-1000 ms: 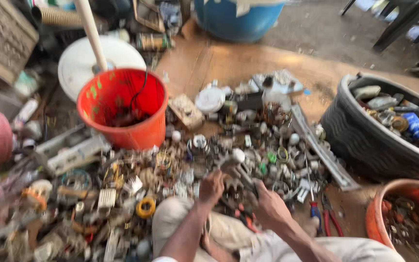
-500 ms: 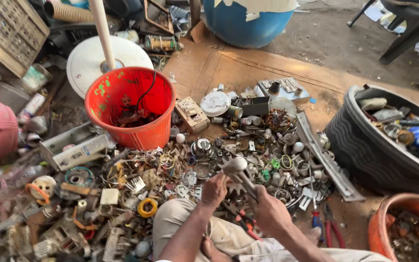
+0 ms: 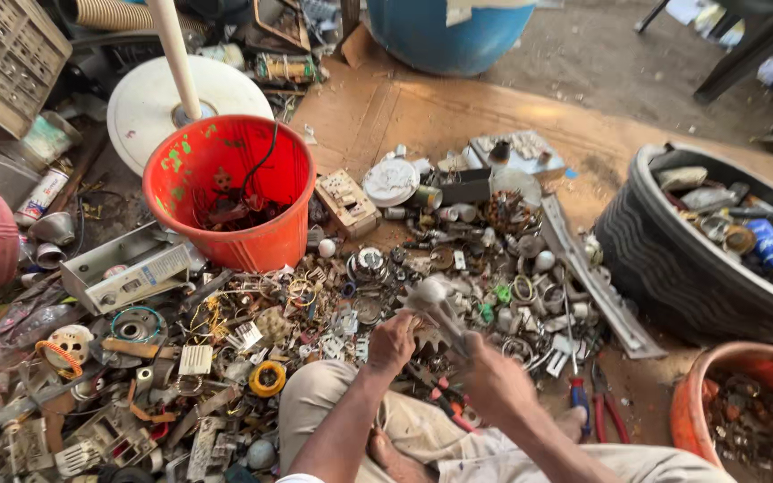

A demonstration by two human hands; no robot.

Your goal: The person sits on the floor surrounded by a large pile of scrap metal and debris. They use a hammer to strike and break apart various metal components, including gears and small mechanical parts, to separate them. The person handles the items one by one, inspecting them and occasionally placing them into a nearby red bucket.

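Left of the red bucket (image 3: 230, 192), a grey metal box (image 3: 127, 273) lies among scrap. In front of the bucket and toward its right, the left hand (image 3: 393, 343) and right hand (image 3: 491, 383) together grip a pale metal fitting (image 3: 436, 304) above the heap of small metal parts (image 3: 494, 268). Farther right of the bucket sits a black tub (image 3: 664, 259), with an orange tub (image 3: 753, 416) nearer the person.

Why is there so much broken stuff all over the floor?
Small metal scrap lies spilled in a loose heap across the floor, not in the red bucket or black tub. Both hands, left hand and right hand, hold one pale, worn-looking part.
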